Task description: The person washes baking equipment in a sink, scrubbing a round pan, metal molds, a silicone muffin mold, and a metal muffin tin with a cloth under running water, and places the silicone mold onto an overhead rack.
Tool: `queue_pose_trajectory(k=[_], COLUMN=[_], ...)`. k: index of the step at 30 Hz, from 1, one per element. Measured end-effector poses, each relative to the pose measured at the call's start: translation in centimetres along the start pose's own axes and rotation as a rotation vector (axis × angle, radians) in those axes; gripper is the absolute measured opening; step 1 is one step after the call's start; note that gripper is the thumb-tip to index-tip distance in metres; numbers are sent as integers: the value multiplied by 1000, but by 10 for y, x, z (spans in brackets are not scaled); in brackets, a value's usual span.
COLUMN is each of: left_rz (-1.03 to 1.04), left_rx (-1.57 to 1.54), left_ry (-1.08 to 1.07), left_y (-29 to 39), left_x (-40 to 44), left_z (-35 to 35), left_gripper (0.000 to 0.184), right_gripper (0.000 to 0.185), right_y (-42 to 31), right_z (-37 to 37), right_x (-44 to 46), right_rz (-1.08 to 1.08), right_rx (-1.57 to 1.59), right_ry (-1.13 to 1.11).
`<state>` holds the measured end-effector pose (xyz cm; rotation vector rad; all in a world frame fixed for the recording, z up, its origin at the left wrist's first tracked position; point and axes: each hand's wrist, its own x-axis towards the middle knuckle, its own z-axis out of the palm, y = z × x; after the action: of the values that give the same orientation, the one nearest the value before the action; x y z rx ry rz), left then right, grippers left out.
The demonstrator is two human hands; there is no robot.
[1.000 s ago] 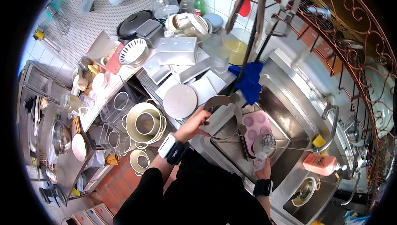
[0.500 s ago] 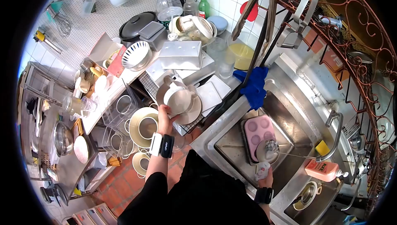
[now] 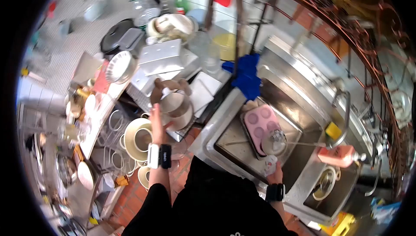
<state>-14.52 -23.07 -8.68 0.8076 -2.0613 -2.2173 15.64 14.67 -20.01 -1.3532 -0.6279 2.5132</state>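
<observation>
My left hand [image 3: 158,124] is open beside a stack of dishes, its fingers stretched out and its thumb apart. A white handled cup or small pot [image 3: 175,102] sits on the stack, near or touching that hand. Over the sink [image 3: 225,143], my right hand [image 3: 274,175] is closed on a crumpled white cloth-like piece [image 3: 270,165] with reddish marks. Just beyond it, a round, shiny bowl-like item [image 3: 274,144] lies over the pink muffin pan [image 3: 261,125], with water from the faucet [image 3: 346,114] striking it. Whether my right hand also grips this item is unclear.
A yellow sponge [image 3: 333,130] and an orange soap bottle [image 3: 336,156] are by the faucet. Blue cloth [image 3: 247,78] hangs at the sink's far corner. Large beige pots [image 3: 134,139] stand at lower left. A metal box [image 3: 160,57] sits on the crowded counter.
My left hand has loosened from the white cup or pot, its fingers now straightened. The view has swung, shifting the scene leftward. My right hand stays in the sink with the white piece.
</observation>
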Motion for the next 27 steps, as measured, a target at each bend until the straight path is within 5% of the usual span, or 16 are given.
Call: queue_pose_trajectory(k=[5,8,9,10,13,14,15,20,24,27], left_rz=[452,140,89,-122,-304,-225,372,1013,1251,939], left_rx=[33,-113,159,164,375,381,488,992,1307,1662], left_ry=[31,-522,-639,-803,-1113,-1161,-1206,-1421,-1321,-1245], left_y=[3,-15,-22,-29,-111,-153,-242,-230,-253,-269], left_x=[-43,-89,-103,-121,-141,-138,-113,-171,-177,-165], left_z=[20,72,92,119,185,208,230,314,339,356], left_gripper=[32,16,17,20,27,31,36,45,39,36], right_gripper=[34,31,31,31,32,34,34,36,34,33], right_y=[2,-1,-3,-5,-7,-10,-14,-15,-9,-2], right_z=[-22,-34,-34,-28,-30,-32,-27,-44,-52,-60], right_x=[6,5,0,-7,-32,-43,-59,-122,-161,-165], right_rz=[-50,-51,-53,-62,-177,-207,-244,-368,-434,-445], right_rx=[138,153,144,171,164,149,174,237,465,511], right_ry=[21,-12,-25,23,-21,-49,-25,138,240,269])
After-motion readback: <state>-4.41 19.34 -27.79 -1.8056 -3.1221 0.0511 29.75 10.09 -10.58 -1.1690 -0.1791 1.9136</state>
